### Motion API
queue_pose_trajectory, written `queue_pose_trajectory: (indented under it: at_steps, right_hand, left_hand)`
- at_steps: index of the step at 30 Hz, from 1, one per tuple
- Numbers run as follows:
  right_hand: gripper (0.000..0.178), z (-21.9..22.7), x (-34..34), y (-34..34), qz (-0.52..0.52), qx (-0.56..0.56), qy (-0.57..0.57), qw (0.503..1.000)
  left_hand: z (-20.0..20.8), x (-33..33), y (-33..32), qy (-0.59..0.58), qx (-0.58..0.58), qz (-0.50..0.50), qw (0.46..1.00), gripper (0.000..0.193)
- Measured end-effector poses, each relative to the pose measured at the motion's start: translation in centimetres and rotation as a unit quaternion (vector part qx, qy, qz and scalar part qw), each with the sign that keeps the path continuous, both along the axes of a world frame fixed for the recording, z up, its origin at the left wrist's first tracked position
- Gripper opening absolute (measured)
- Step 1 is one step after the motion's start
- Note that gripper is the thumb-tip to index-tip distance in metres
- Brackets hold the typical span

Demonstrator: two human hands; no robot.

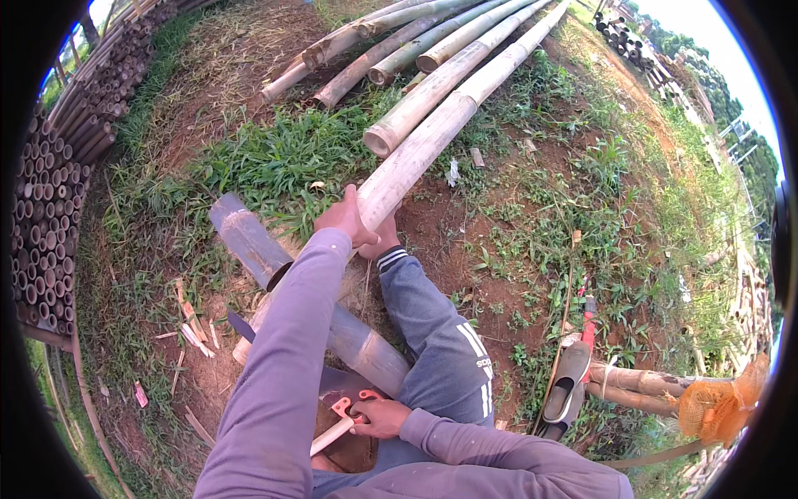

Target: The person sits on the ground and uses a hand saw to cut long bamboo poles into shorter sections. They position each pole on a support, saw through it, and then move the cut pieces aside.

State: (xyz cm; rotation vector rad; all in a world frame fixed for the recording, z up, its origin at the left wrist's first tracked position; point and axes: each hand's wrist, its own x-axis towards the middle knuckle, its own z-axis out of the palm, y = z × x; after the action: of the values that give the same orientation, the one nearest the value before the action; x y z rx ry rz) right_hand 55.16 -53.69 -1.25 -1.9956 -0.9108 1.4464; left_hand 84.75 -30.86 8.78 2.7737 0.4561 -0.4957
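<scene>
Head view: left hand (pixel 342 222) grasps the near end of a long, pale, round bamboo pole (pixel 426 153), centre to upper right, probably stiff and heavy, best held around its girth; right hand (pixel 382 417) clasps an orange-handled tool (pixel 342 407).

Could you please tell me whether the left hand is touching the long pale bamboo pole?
Touching: the head view shows the left hand clasping the long pale bamboo pole at its near end.
</scene>
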Motion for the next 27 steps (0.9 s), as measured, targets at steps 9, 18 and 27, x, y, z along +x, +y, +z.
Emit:
queue_pose_trajectory:
  at_steps: [9,18,27]
  right_hand:
    - [0.062,0.1,1.5,0.5,-0.090,0.039,0.052,0.994]
    - [0.068,1.8,7.2,3.9,-0.435,0.218,0.071,0.871]
    - [0.101,8.2,7.0,16.8,-0.475,0.401,0.456,0.637]
  left_hand:
    - [5.8,-9.2,1.9,-0.037,-0.022,-0.026,0.999,0.124]
    - [11.9,-46.2,12.7,-0.037,0.142,0.051,0.988,0.117]
    - [5.6,-83.1,20.2,-0.027,0.262,0.252,0.931,0.101]
